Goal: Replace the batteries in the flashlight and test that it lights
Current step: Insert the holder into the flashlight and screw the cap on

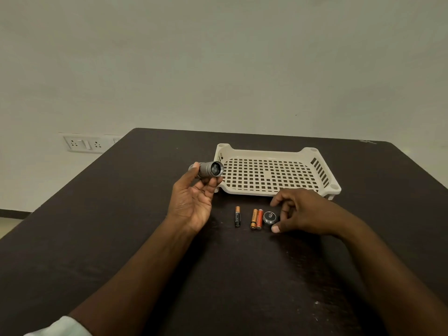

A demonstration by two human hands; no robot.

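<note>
On the dark table [97, 238], a cream tray [278, 151] stands before a pale wall [218, 57].

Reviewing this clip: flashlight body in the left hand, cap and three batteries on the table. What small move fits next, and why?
Probably the right hand closes on the cap: its thumb and fingers already bracket it without gripping. The left hand holds the flashlight with its open end towards the camera, but whether batteries sit inside cannot be told; three batteries lie on the table.

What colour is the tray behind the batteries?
Cream white, with a grid of square holes in its floor; the tray shows in the head view.
</note>
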